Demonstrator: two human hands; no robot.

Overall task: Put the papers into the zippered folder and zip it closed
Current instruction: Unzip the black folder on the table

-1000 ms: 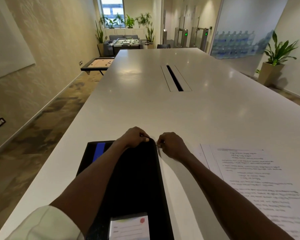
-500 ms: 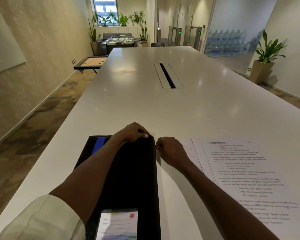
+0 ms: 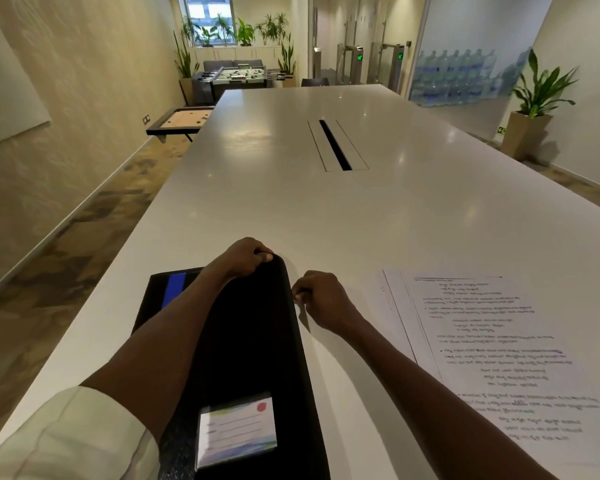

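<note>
Black folder (image 3: 250, 341): left hand (image 3: 243, 258) fingers grasp its far corner; right hand (image 3: 321, 299) pinches its zipper edge.

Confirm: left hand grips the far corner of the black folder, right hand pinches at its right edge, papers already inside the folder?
Not quite. The head view shows the papers still lying on the white table, to the right of the black folder, not inside it. The rest holds: the left hand grips the folder's far corner and the right hand pinches at its right edge.
</note>
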